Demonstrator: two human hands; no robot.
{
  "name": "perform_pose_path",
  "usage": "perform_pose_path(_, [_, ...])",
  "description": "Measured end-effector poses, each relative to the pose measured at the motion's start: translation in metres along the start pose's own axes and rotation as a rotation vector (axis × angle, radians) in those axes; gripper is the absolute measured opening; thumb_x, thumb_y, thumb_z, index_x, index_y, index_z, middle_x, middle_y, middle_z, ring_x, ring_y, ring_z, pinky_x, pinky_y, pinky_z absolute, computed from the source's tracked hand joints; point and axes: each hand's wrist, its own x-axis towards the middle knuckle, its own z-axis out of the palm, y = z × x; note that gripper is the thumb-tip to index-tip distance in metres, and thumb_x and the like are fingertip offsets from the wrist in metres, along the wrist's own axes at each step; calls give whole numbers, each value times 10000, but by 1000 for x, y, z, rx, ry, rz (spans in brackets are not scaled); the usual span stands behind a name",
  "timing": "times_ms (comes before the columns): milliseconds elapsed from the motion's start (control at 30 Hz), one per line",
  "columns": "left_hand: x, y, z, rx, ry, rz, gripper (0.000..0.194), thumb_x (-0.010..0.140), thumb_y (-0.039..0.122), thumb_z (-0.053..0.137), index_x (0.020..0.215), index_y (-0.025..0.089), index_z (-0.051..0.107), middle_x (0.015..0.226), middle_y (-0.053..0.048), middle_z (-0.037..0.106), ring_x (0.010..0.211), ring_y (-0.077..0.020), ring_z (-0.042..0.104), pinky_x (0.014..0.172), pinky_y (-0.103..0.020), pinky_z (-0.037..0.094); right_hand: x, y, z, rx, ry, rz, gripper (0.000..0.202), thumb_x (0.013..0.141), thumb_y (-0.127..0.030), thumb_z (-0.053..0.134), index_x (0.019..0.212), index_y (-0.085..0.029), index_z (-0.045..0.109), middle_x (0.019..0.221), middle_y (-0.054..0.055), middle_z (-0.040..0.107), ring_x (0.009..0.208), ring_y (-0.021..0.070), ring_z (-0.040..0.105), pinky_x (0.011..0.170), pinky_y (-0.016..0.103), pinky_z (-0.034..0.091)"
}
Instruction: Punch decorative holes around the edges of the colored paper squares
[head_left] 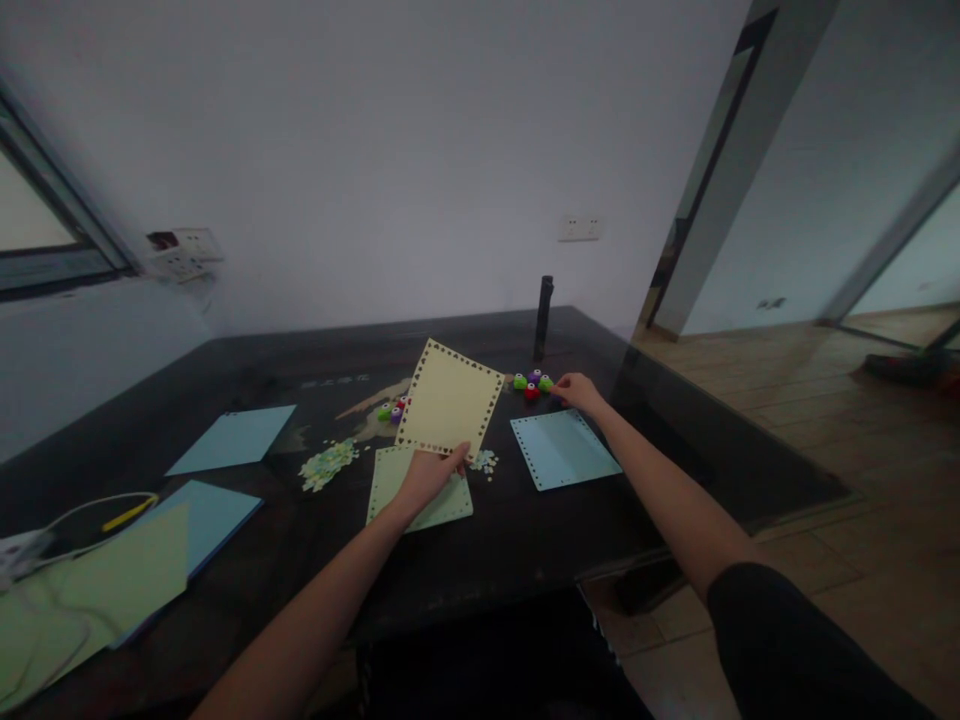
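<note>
A cream sheet edged with punched shapes [451, 402] is raised over the table, its lower edge pinched in my left hand [437, 472]. Beneath that hand lies a pale green sheet with a punched border [386, 485]. My right hand [576, 389] has its fingers closed at a green piece [546, 383], part of a cluster with a red piece [532, 392] and a purple one. Just below my right hand rests a light blue sheet with holes along its edges [566, 450]. Similar coloured pieces [385, 411] show partly behind the cream sheet.
Small punched paper bits [328, 465] are heaped left of centre, with a smaller pile [485, 461] near my left hand. Blue sheets [236, 438] and green sheets [112, 580] lie at the left, by a cable and yellow pen [127, 514]. A black cylinder [543, 318] stands at the back.
</note>
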Motion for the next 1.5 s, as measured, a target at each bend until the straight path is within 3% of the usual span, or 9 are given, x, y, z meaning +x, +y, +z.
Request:
perform_pose_path(233, [-1,3,-1,26,-16,-31,411,790,399,475,434,201,533,572,-52,651,642,-203,627,786,-325,461,8,-5,10,-114,-10,-2,234,780,-359,620,744,-135,675,601,60,655,598,156,618,560,224,391])
perform_pose_path(400, [-1,3,-1,-24,-42,-31,386,789,393,488,461,199,552,603,-47,672,652,-198,634,786,-317,468,3,-4,11,-113,17,-11,285,807,-414,576,790,-149,682,696,63,679,663,158,623,603,228,406])
perform_pose_path(633, [-1,4,-2,-43,-56,-42,328,787,357,498,540,174,612,565,-32,641,607,-181,610,747,-306,466,-15,-18,-4,-91,276,-197,277,823,-388,547,860,-146,675,918,113,644,820,185,590,717,274,422])
perform_pose_path(767, [-1,5,-1,-66,-106,-43,299,774,328,512,530,165,572,491,-6,571,495,-146,541,603,-273,449,-38,-54,-11,152,153,-421,252,818,-379,547,824,-159,669,845,77,659,743,166,582,697,274,431])
perform_pose_path(900, [-2,8,0,-75,-127,-17,236,753,299,529,565,157,547,469,10,534,454,-131,487,504,-245,393,-63,-87,-10,531,-156,-447,360,833,-473,492,935,-168,653,847,63,672,676,143,580,599,256,435])
perform_pose_path(967, [-3,9,0,-101,-139,34,190,751,301,536,657,144,589,559,-11,599,520,-144,527,530,-246,406,-71,-94,-7,589,-225,-444,346,787,-457,566,955,-167,649,794,49,662,651,132,565,585,250,424])
perform_pose_path(1100, [-3,9,0,-127,-155,126,208,761,316,540,809,137,634,779,-48,677,686,-173,588,630,-261,439,-77,-90,0,649,-199,-369,324,671,-366,690,908,-153,630,622,-9,584,540,102,487,519,238,369])
perform_pose_path(1267, [5,-4,-2,-74,-58,106,271,782,375,520,652,143,571,563,1,543,531,-132,489,518,-236,373,-81,-74,0,719,-181,-280,282,621,-372,704,769,-167,579,560,-38,519,500,88,443,486,232,331])
perform_pose_path(1500, [10,-6,-7,-209,80,94,243,759,385,563,720,145,570,567,24,505,516,-110,484,512,-219,383,-94,-64,-2,763,-203,-231,267,606,-344,709,732,-179,542,596,-18,557,562,117,519,555,271,433])
